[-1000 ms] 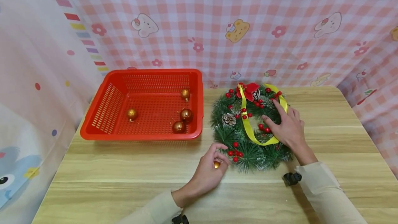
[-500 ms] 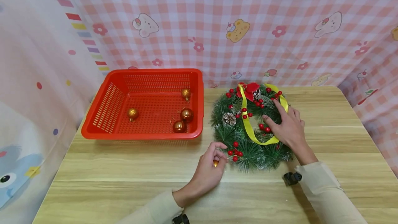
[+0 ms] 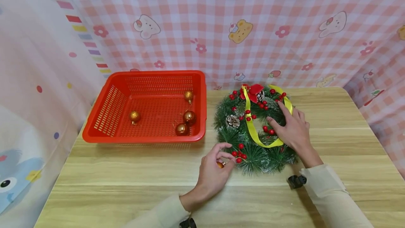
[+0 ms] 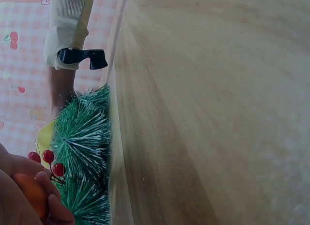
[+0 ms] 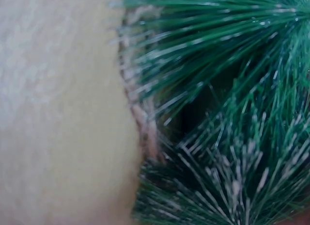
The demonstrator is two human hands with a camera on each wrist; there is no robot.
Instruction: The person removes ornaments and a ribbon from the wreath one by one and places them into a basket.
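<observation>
A green Christmas wreath with red berries, pinecones and a yellow ribbon lies on the table. At its front left edge, my left hand holds a small copper-gold bauble, mostly hidden by the fingers; the left wrist view shows the same bauble tucked between them. Thumb and fingertips are right at a sprig of red berries. On the opposite side, my right hand grips the wreath's ring, thumb toward the central hole. Green needles fill much of the right wrist view.
To the left stands a red plastic basket with several gold and copper baubles inside. Wooden tabletop extends in front of it. A pink checked curtain hangs behind the table.
The left hand has shifted slightly right, its thumb and fingertips closer to the berry sprig with the bauble still held. The right hand, wreath and basket stay in place.
</observation>
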